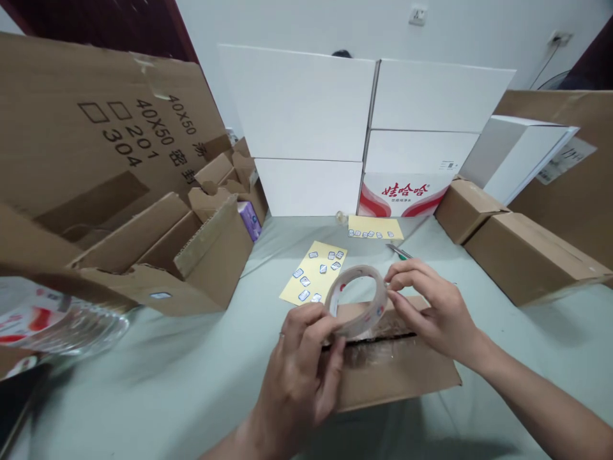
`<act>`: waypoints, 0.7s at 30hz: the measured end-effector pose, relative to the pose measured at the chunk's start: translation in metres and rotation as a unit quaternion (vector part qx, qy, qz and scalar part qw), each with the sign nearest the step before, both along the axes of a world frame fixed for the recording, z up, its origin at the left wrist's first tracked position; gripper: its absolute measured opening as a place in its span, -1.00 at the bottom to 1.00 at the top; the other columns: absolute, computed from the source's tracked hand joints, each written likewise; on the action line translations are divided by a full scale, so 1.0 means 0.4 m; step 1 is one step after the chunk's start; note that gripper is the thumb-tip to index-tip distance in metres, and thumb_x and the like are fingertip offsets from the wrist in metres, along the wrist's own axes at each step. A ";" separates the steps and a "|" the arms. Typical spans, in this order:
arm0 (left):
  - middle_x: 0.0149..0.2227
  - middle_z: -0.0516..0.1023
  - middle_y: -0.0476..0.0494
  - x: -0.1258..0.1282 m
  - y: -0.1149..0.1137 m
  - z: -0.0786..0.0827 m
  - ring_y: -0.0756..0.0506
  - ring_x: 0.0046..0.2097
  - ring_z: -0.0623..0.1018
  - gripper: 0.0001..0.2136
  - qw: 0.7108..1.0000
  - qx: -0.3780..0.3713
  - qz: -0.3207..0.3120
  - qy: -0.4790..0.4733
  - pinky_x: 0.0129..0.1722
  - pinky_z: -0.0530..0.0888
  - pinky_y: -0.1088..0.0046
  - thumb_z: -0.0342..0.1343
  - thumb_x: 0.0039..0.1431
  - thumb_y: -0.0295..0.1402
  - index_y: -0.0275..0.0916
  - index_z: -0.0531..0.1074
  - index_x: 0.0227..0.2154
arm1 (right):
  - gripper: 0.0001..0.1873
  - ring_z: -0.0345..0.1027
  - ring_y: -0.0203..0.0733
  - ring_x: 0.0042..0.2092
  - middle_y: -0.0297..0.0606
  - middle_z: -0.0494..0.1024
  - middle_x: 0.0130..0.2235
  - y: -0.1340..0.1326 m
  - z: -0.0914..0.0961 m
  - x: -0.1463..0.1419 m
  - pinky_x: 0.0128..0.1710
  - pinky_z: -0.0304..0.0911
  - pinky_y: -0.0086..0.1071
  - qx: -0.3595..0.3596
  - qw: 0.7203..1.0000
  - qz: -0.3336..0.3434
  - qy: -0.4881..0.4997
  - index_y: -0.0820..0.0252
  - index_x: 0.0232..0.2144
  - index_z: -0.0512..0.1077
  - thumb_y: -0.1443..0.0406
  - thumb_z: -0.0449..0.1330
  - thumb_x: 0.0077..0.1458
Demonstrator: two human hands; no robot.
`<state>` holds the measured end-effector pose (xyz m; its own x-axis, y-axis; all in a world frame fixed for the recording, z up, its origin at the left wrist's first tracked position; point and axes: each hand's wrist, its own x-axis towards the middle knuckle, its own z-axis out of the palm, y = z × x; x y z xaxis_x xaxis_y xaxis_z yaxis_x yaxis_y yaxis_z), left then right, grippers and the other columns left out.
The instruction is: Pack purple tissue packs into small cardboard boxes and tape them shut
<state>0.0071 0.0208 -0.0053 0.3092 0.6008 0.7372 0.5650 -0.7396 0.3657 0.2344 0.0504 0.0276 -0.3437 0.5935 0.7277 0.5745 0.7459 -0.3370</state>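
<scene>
A roll of clear packing tape stands tilted above a brown cardboard box. My left hand grips the roll's lower left side, thumb and fingers closed on it. At the roll's right edge, my right hand pinches with thumb and index finger, seemingly on the tape; the exact spot is too fine to make out. Beneath both hands, the box has a dark gap along its top seam and shiny tape across it. Behind the roll lies a yellow sheet with several small blue-edged labels.
An open cardboard box stands left, near a water bottle. A second yellow sheet and a green-handled pointed tool lie farther back. Closed cardboard boxes line the right. White panels rise behind the pale green tablecloth.
</scene>
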 end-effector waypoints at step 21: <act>0.21 0.46 -0.17 0.045 -0.012 0.063 -0.19 0.26 0.41 -0.55 0.712 -0.509 -0.166 -0.455 0.27 0.35 0.27 0.10 0.30 -0.02 -0.11 0.37 0.15 | -0.77 0.43 -0.26 -0.18 -0.26 0.48 -0.24 -0.023 0.046 -0.036 -0.20 0.41 -0.35 0.119 0.990 -0.016 0.070 0.14 -0.27 0.35 0.54 0.20 0.13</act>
<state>0.0250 0.0160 0.0198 0.2311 0.9720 -0.0416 -0.3931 0.1324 0.9099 0.2198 0.0412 0.0461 -0.2132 0.4080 0.8877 0.5585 0.7964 -0.2319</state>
